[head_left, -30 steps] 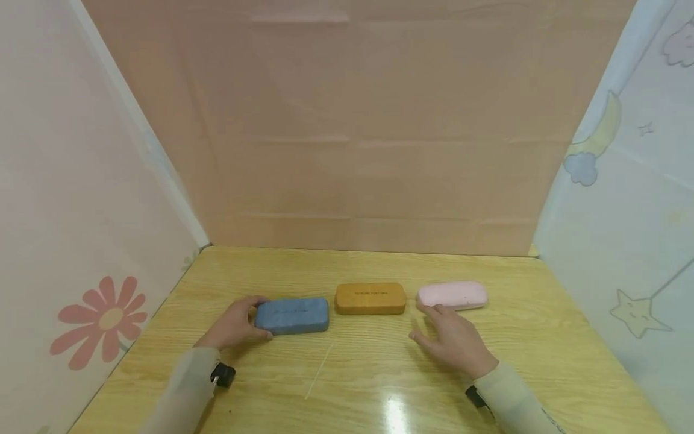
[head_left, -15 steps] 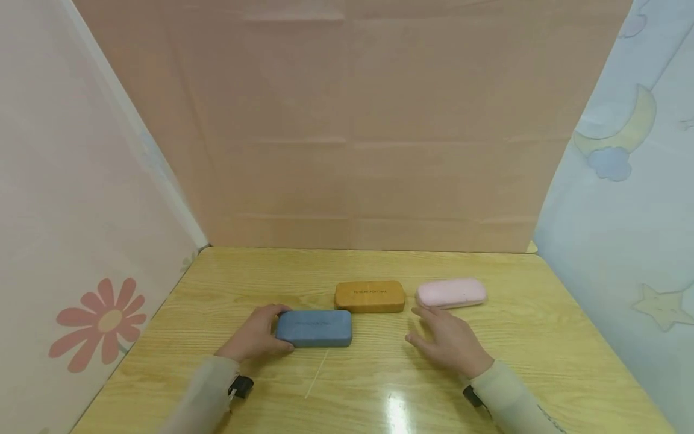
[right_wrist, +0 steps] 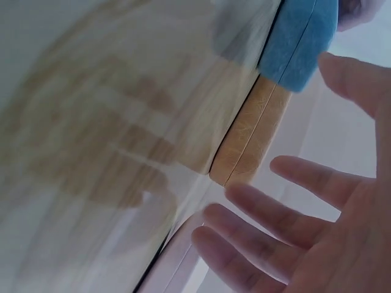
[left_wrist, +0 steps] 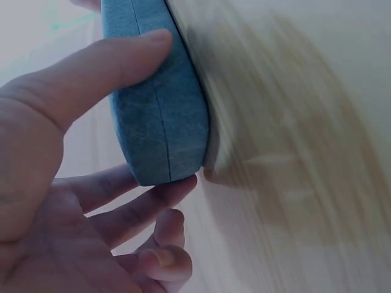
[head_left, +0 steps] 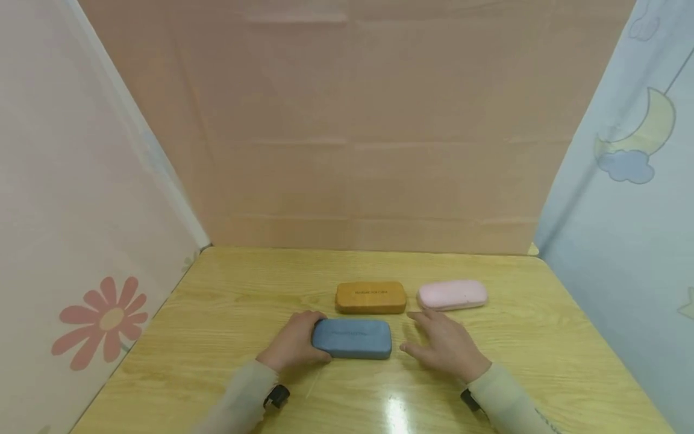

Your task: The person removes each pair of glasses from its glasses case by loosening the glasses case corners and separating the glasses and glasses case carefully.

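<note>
Head view: on the table [head_left: 260, 280], the left hand [head_left: 293, 342] grips the left end of the blue case [head_left: 352, 339], its grip clamped between thumb and fingers. The blue case lies nearer the person than the orange case [head_left: 371, 298], just beside it and a little to its left, lettering on its top too blurred to read. The pink case [head_left: 452, 295] sits to the right of the orange case, slightly slanted. The right hand [head_left: 449, 346] reaches in palm down, its grip apart and holding nothing, thumb near the blue case's right end, fingertips near the orange and pink cases. A red flower [head_left: 103, 322] marks the left wall, a moon [head_left: 645, 129] the right. Left wrist view: the thumb [left_wrist: 122, 61] presses the blue case's side across its seam [left_wrist: 162, 122], while two fingers [left_wrist: 131, 213] lie at its end and the others curl below. Right wrist view: the right fingers [right_wrist: 281, 213] are spread before the orange case; whether they touch it, I cannot tell.
</note>
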The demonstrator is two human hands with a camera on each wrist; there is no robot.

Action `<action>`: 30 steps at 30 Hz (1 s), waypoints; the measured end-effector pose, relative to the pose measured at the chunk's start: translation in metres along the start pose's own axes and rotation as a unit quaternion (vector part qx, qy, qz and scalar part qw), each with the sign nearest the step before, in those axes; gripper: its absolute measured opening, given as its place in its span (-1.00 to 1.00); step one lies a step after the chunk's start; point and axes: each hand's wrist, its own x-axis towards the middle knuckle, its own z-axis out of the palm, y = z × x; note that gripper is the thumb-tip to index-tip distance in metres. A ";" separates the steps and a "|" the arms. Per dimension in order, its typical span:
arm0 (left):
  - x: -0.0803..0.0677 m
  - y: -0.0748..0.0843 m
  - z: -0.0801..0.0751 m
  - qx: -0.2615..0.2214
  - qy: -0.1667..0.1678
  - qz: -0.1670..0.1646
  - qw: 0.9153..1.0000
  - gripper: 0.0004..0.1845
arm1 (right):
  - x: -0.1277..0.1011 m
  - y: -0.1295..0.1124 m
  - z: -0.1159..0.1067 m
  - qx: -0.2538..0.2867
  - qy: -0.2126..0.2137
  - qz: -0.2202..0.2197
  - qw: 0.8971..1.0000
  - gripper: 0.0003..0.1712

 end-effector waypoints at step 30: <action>0.012 0.027 0.022 0.072 -0.032 0.036 0.996 -0.20 | 0.006 -0.013 0.003 0.011 -0.030 -0.067 0.997 -0.15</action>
